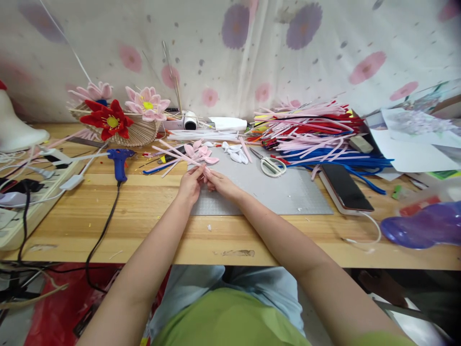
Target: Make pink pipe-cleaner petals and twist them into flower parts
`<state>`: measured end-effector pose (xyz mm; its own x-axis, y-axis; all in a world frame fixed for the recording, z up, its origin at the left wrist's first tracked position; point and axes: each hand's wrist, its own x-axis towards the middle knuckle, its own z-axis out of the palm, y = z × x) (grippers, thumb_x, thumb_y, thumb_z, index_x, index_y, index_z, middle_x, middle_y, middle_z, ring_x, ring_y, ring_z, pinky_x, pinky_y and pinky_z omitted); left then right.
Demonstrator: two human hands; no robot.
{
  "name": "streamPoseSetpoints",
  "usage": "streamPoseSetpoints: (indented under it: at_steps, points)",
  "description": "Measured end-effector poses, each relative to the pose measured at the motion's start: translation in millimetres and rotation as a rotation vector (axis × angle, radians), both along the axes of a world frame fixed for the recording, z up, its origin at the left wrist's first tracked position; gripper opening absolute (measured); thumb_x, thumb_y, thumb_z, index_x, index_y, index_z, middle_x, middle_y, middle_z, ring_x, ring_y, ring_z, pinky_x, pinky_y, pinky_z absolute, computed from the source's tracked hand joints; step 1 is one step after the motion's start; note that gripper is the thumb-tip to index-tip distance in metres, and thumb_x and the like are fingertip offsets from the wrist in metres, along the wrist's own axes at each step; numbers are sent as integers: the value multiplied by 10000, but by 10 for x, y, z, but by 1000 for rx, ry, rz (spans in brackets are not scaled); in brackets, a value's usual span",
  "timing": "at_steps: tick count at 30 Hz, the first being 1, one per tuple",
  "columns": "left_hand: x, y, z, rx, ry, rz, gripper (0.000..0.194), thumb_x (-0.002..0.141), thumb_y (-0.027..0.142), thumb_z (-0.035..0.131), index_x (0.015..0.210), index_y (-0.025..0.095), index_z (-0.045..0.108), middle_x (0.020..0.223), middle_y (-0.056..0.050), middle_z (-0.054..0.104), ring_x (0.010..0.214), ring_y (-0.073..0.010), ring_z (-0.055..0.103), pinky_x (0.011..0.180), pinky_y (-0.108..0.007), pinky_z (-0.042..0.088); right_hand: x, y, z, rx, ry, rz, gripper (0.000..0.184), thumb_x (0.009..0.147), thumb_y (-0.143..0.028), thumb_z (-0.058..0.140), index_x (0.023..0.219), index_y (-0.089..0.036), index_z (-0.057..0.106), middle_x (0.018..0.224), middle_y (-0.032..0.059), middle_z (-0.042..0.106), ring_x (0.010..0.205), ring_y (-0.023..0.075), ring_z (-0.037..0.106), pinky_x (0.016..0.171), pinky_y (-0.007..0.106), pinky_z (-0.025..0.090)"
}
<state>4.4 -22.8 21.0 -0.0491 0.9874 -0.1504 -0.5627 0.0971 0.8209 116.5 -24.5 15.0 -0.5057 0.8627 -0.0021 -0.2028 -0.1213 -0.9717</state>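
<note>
Above the grey cutting mat (288,197), my left hand (190,183) and my right hand (223,185) meet, fingertips pinched together. Between them is a pale pink pipe cleaner (205,168), mostly hidden by the fingers. Just beyond my hands lie several folded pink petals (197,151), with loose pink pipe cleaners (175,153) to their left. White petals (236,153) rest on the mat's far part. To the right of these is a pair of white-handled scissors (272,166), blades pointing away to the left.
A blue glue gun (120,163) stands left, its cord trailing over the table edge. A power strip (25,211) lies far left. Finished red (108,121) and pink flowers (148,105) stand behind. A pipe-cleaner heap (306,129), phone (345,187) and purple container (425,226) occupy the right.
</note>
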Motion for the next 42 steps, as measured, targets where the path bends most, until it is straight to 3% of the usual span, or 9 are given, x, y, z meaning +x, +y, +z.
streamPoseSetpoints:
  at_steps: [5,9,21,27,30,36,42]
  points:
    - [-86,50,-18,12,-59,-49,189,608,260,752,656,134,620,654,-9,648,608,-92,593,615,-216,450,130,27,36,-256,104,303,328,820,-470,493,687,-182,412,439,-104,222,408,53,224,486,198,358]
    - [-105,62,7,-24,-96,2,180,590,206,766,612,135,603,584,15,624,562,-68,579,604,-189,449,178,57,33,-279,150,398,304,843,-424,479,678,-182,398,421,-102,244,394,55,243,467,191,381]
    - [-169,85,59,2,-123,73,143,622,140,736,596,131,595,574,22,630,558,-54,576,609,-166,465,99,51,25,-144,132,309,311,836,-420,496,653,-182,413,391,-94,309,375,53,285,453,192,411]
    - [-71,14,47,47,-34,-112,214,686,330,699,693,130,623,699,-34,668,672,-103,630,637,-204,490,124,15,-18,-96,85,136,339,798,-485,523,679,-182,432,457,-72,419,421,61,383,470,202,430]
    - [-33,-28,48,104,95,-157,272,654,375,712,690,118,631,619,-32,639,599,-111,615,582,-213,482,121,16,-1,-13,22,54,363,811,-522,478,689,-184,428,470,-64,460,430,67,428,468,199,418]
    - [0,-25,27,89,211,4,275,597,356,734,713,118,657,657,-34,656,565,-100,590,595,-229,475,31,21,-23,142,-240,16,372,881,-501,334,697,-185,404,452,-56,486,388,68,447,430,184,375]
    - [-81,53,13,74,245,208,208,676,324,673,664,128,604,636,-16,626,604,-110,603,614,-233,459,33,6,-30,353,-506,61,292,885,-393,368,713,-171,448,532,-43,524,441,61,455,480,184,353]
